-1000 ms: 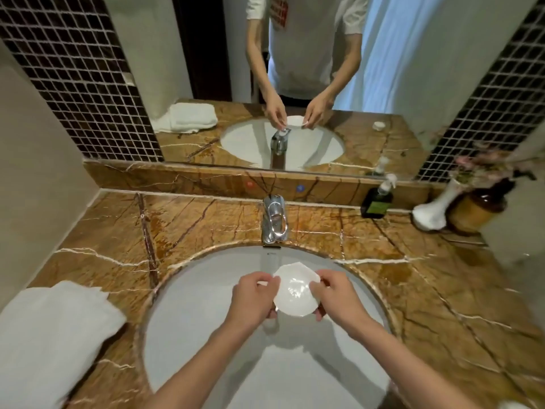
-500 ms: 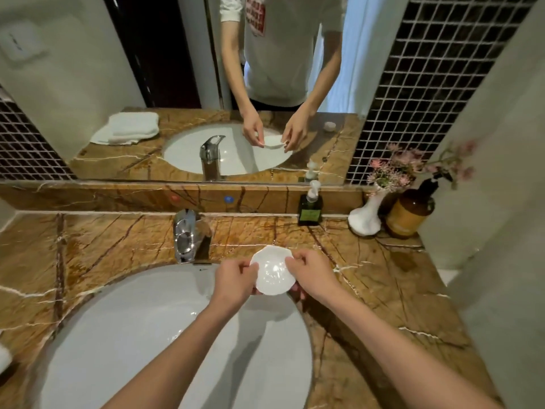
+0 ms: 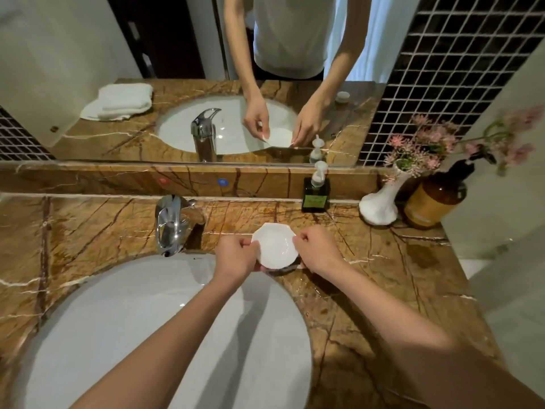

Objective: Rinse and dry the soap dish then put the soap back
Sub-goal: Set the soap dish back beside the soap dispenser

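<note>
A small white soap dish (image 3: 275,246) with a faceted rim is held level between both hands, just above the marble counter at the right rim of the basin. My left hand (image 3: 234,256) pinches its left edge. On the dish's right edge my right hand (image 3: 317,249) has the same pinch. The dish is empty. The soap itself does not show on the counter; the mirror shows a small white round piece (image 3: 343,96) near the counter's front right.
A white oval basin (image 3: 132,320) fills the lower left, with a chrome tap (image 3: 168,222) behind it. A green pump bottle (image 3: 315,191), a white vase with pink flowers (image 3: 380,202) and a brown pump bottle (image 3: 433,199) stand along the back right. The brown marble counter (image 3: 383,276) extends right.
Both hands carried the dish from over the middle of the basin to the right, onto the counter side. My view swung right, so the folded towel left the frame.
</note>
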Demonstrator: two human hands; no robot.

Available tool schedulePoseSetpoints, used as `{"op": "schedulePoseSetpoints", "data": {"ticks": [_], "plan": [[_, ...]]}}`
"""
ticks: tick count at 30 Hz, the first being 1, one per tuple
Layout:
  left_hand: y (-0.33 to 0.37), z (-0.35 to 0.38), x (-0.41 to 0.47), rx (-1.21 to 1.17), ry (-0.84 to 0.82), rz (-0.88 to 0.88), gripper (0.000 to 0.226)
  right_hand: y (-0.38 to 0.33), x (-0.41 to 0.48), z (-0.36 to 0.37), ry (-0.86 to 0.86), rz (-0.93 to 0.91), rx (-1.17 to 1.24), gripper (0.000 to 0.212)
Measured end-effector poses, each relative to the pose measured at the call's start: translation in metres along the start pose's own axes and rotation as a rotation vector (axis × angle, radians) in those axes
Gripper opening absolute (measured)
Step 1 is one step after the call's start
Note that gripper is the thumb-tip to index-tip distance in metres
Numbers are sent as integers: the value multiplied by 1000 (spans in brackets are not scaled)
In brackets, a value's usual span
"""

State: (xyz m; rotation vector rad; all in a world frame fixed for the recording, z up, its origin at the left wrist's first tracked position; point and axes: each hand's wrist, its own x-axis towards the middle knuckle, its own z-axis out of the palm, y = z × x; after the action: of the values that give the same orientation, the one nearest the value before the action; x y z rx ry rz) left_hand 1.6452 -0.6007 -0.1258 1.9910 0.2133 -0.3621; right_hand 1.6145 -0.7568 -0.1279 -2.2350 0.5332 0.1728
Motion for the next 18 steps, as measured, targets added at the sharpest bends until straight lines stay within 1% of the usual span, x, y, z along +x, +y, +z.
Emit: {"op": "schedulePoseSetpoints", "data": {"ticks": [3,5,7,11,18], "plan": [[3,3,14,10,-13,-40,17,0,14,1,9,-14,-83,39],[6,5,22,32,-13,-51,19,0,22,2,11,-11,-130,40],[8,7,29,60,-19,-51,20,-1,29,3,17,-11,-170,38],[6,11,41,111,-36,-45,17,-2,40,4,22,-21,-211,27],[1,15,51,169,-30,-24,19,-1,51,8,3,-20,-258,25]]}}
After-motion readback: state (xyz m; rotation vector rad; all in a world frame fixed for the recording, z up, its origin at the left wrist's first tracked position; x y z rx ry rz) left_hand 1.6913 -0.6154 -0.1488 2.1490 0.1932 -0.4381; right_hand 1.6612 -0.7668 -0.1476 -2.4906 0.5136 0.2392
